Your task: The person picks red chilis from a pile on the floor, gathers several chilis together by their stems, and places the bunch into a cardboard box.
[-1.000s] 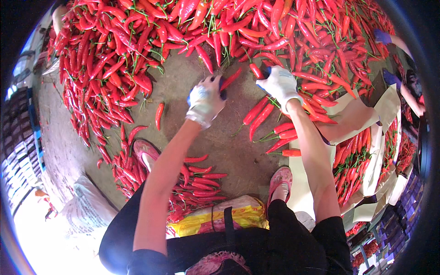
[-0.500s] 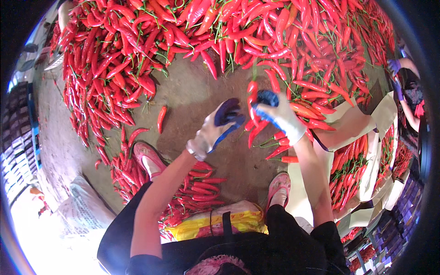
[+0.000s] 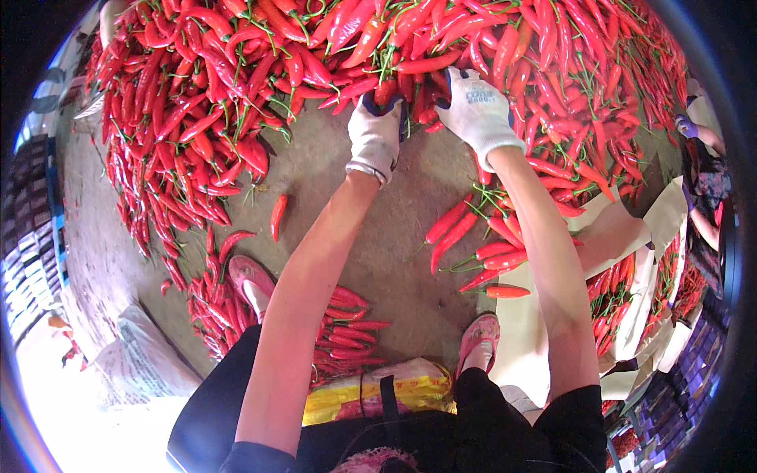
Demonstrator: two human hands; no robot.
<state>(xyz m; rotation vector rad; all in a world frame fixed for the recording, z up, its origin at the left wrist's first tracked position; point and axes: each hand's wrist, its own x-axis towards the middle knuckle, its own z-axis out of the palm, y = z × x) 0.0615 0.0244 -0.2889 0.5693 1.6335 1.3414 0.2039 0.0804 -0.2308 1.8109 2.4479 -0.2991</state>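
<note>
A large heap of red chili peppers [image 3: 197, 87] with green stems spreads across the far side of the floor. At its near edge, my left hand [image 3: 376, 138], in a white and blue glove, curls around a red chili pepper [image 3: 385, 92]. My right hand [image 3: 481, 114], gloved alike, reaches palm down onto the heap, its thumb apart from the fingers; the fingertips are partly hidden among the peppers. Closer to me, below the right wrist, several loose chili peppers [image 3: 453, 243] lie with their stems gathered in different directions.
Smaller chili peppers [image 3: 347, 335] lie by my left foot. A yellow bundle [image 3: 422, 386] sits between my legs. Pale paper sheets [image 3: 611, 236] wrap more peppers on the right. At the far right, another person's gloved hand [image 3: 688, 126] shows. A white sack [image 3: 146, 355] stands left.
Both hands have moved forward from over the floor to the heap's near edge. The chili pepper at the right hand is gone from there; more peppers show beneath the right forearm.
</note>
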